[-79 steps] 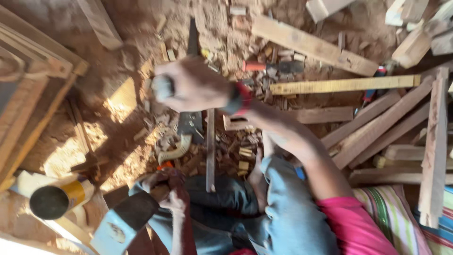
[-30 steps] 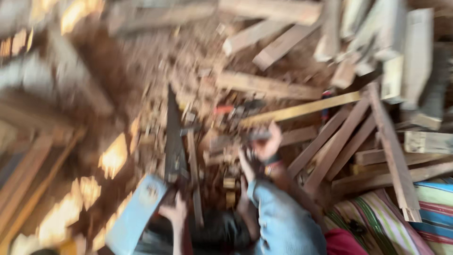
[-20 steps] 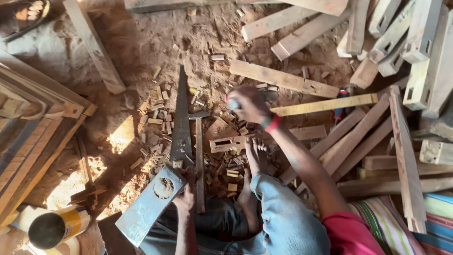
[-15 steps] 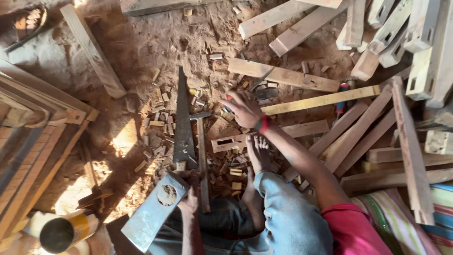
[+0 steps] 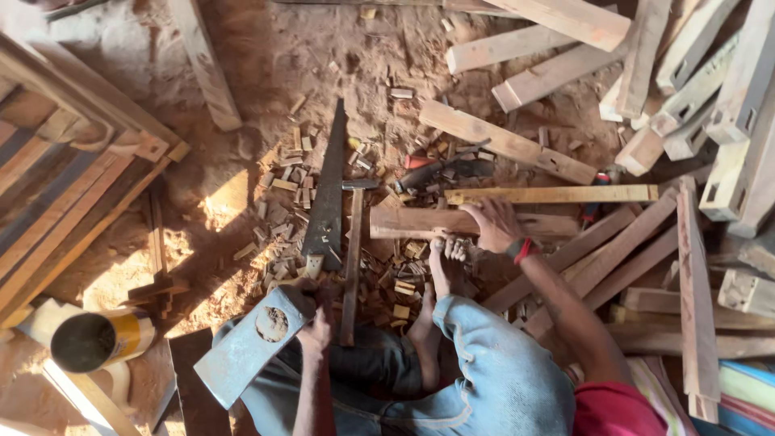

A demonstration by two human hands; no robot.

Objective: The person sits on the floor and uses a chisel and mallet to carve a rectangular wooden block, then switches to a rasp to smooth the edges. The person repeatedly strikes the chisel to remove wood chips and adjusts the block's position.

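Note:
My right hand [image 5: 492,224], with a red wristband, grips the right part of a short wooden board [image 5: 412,221] lying across the dirt floor. The toes of my bare foot [image 5: 446,257] press on the same board. My left hand [image 5: 317,328] is closed at the top corner of a grey flat slab with a round hole [image 5: 242,349] that rests by my knee. Just beyond it lie a hand saw [image 5: 327,194], blade pointing away, and a hammer [image 5: 353,252] parallel to it. A yellow ruler strip [image 5: 557,194] lies just above my right hand.
Small wood offcuts [image 5: 282,182] litter the floor around the saw. Planks and mortised pieces [image 5: 710,145] are piled on the right. Framed wooden panels [image 5: 64,186] lean at the left. A yellow can [image 5: 101,339] stands at the lower left.
My right hand has dropped from a raised position, moved right and settled onto the short board. The view has steadied after a fast swing. My left hand has stayed by the grey slab.

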